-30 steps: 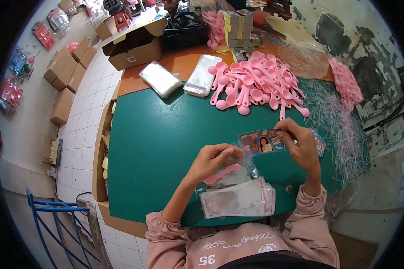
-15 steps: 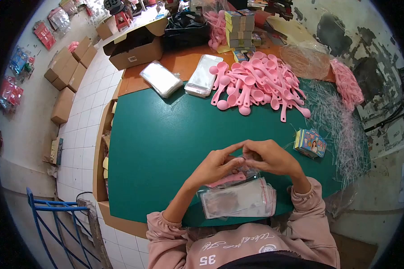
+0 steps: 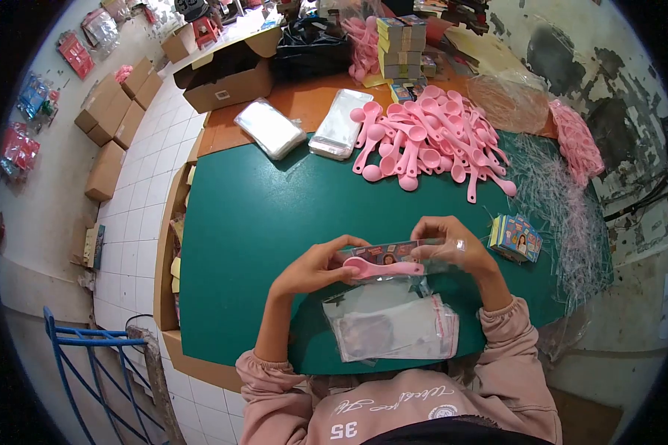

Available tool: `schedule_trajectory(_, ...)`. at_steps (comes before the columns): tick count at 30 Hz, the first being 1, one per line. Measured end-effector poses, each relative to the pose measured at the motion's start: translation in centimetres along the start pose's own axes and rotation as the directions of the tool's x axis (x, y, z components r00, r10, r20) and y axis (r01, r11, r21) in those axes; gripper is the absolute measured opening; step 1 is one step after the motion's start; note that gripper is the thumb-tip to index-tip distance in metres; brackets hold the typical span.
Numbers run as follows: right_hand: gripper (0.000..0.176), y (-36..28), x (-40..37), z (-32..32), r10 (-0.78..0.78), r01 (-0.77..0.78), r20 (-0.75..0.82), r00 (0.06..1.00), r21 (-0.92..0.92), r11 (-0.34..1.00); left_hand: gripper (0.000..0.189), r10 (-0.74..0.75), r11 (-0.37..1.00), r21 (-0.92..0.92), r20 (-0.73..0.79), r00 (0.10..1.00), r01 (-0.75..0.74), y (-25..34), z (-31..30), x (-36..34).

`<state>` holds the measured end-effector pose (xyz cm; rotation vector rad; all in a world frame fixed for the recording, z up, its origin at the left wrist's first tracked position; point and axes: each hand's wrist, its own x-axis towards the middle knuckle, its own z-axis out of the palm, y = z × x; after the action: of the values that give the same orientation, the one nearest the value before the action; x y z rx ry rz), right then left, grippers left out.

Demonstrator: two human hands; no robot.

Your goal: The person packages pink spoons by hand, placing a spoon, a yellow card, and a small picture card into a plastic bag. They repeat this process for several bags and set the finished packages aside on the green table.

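Between my hands is a clear plastic bag (image 3: 445, 254) with a pink measuring spoon (image 3: 382, 269) and a printed card (image 3: 393, 254) in it. My left hand (image 3: 315, 268) grips the left end, thumb by the spoon's bowl. The fingers of my right hand (image 3: 453, 241) are closed on the bag near the spoon's handle end, and the clear film stretches across that hand. Just below, close to the table's front edge, lies a stack of clear plastic bags (image 3: 401, 330).
A heap of pink spoons (image 3: 423, 141) covers the far part of the green table (image 3: 260, 215). Bundles of clear bags (image 3: 271, 127) sit left of it. Printed cards (image 3: 516, 237) lie at the right, beside plastic strands (image 3: 564, 230). A cardboard box (image 3: 230, 81) stands behind.
My hands have moved apart, the left one to the left and the right one to the right. The bag with spoon and card, mostly hidden before, is now raised and stretched between them.
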<state>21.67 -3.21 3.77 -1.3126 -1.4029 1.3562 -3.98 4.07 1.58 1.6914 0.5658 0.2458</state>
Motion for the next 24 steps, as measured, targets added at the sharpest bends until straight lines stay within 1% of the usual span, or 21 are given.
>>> schedule_trajectory(2, 0.017, -0.6, -0.2, 0.1, 0.138, -0.152, 0.091, 0.986, 0.172, 0.973, 0.043, -0.068, 0.965, -0.253, 0.037, 0.997, 0.075, 0.1, -0.1, -0.2)
schedule_trajectory(3, 0.017, -0.6, -0.2, 0.0, 0.139, -0.153, 0.093, 0.986, 0.171, 0.973, 0.043, -0.069, 0.964, -0.254, 0.035, 0.997, 0.075, 0.3, 0.0, -0.2)
schedule_trajectory(5, 0.015, -0.5, -0.3, -0.4, 0.148, -0.146, 0.081, 0.986, -0.021, 0.989, 0.044, -0.117, 0.962, -0.244, 0.036, 0.992, 0.123, 0.9, 0.2, -0.1)
schedule_trajectory(6, 0.015, -0.1, -0.2, -0.4, 0.146, -0.145, 0.082, 0.986, -0.021, 0.989, 0.044, -0.117, 0.962, -0.243, 0.035, 0.993, 0.122, 0.7, 0.5, 0.0)
schedule_trajectory(8, 0.017, 1.1, 0.2, -0.4, -0.01, 0.008, -0.054, 0.998, -0.051, 0.999, 0.047, -0.09, 0.981, -0.187, -0.191, 0.977, 0.054, -0.1, 1.6, 0.3)
schedule_trajectory(9, 0.017, 0.3, 0.1, -0.1, -0.011, 0.008, -0.056, 0.998, -0.05, 0.999, 0.047, -0.09, 0.981, -0.186, -0.19, 0.978, 0.054, -0.6, 2.3, 0.6)
schedule_trajectory(10, 0.02, -1.1, 0.0, 0.6, -0.087, 0.05, -0.182, 0.979, -0.204, 0.978, 0.05, -0.053, 0.992, -0.125, -0.364, 0.93, 0.008, -1.1, 3.2, 0.8)
schedule_trajectory(11, 0.023, -1.8, 0.1, 1.2, -0.18, 0.069, -0.289, 0.94, -0.356, 0.932, 0.054, -0.008, 0.998, -0.057, -0.525, 0.851, -0.026, -1.4, 4.0, 0.8)
schedule_trajectory(12, 0.023, -1.9, 0.2, 1.5, -0.179, 0.069, -0.288, 0.941, -0.354, 0.933, 0.054, -0.009, 0.998, -0.056, -0.526, 0.85, -0.024, -1.0, 4.6, 0.8)
schedule_trajectory(13, 0.025, -1.9, 0.3, 1.9, -0.272, 0.187, -0.158, 0.949, -0.412, 0.892, 0.056, -0.131, 0.909, -0.412, -0.415, 0.9, -0.058, -0.2, 5.3, 0.6)
schedule_trajectory(14, 0.028, -1.8, 0.3, 2.1, -0.354, 0.307, -0.021, 0.935, -0.452, 0.837, 0.058, -0.2, 0.697, -0.715, -0.267, 0.943, -0.054, 0.1, 5.7, 0.3)
schedule_trajectory(15, 0.036, -1.3, 0.2, 2.4, -0.401, 0.389, 0.107, 0.91, -0.555, 0.735, 0.059, -0.23, 0.689, -0.725, -0.209, 0.951, 0.007, -0.4, 5.8, 0.2)
schedule_trajectory(16, 0.036, -1.3, -0.1, 2.7, -0.4, 0.389, 0.108, 0.91, -0.554, 0.736, 0.059, -0.231, 0.687, -0.726, -0.209, 0.95, 0.007, -0.5, 5.9, -0.1)
schedule_trajectory(18, 0.036, -1.3, -0.6, 3.2, -0.283, 0.346, 0.2, 0.938, -0.481, 0.806, 0.059, -0.277, 0.679, -0.732, -0.191, 0.942, 0.052, -0.3, 6.0, -0.6)
schedule_trajectory(19, 0.034, -1.2, -0.9, 3.4, -0.242, 0.311, 0.201, 0.949, -0.488, 0.816, 0.059, -0.279, 0.677, -0.734, -0.191, 0.941, 0.052, -0.3, 6.2, -0.9)
schedule_trajectory(20, 0.034, -1.0, -1.1, 3.6, -0.239, 0.309, 0.202, 0.95, -0.486, 0.817, 0.06, -0.27, 0.723, -0.69, -0.225, 0.936, 0.042, -0.3, 6.3, -1.2)
schedule_trajectory(21, 0.031, -0.5, -1.3, 4.0, -0.244, 0.315, 0.202, 0.949, -0.53, 0.787, 0.062, -0.258, 0.766, -0.641, -0.258, 0.931, 0.035, -0.4, 6.3, -1.4)
schedule_trajectory(22, 0.028, -0.2, -1.5, 4.3, -0.248, 0.321, 0.203, 0.947, -0.574, 0.754, 0.062, -0.259, 0.766, -0.642, -0.257, 0.931, 0.036, -0.5, 6.4, -1.5)
schedule_trajectory(23, 0.028, 0.1, -1.7, 4.8, -0.245, 0.319, 0.205, 0.948, -0.574, 0.754, 0.065, -0.243, 0.762, -0.648, -0.269, 0.932, 0.011, -0.8, 6.6, -1.5)
schedule_trajectory(24, 0.026, 0.2, -1.7, 5.4, -0.276, 0.334, 0.189, 0.942, -0.592, 0.734, 0.068, -0.225, 0.757, -0.653, -0.283, 0.932, -0.015, -0.9, 6.7, -1.5)
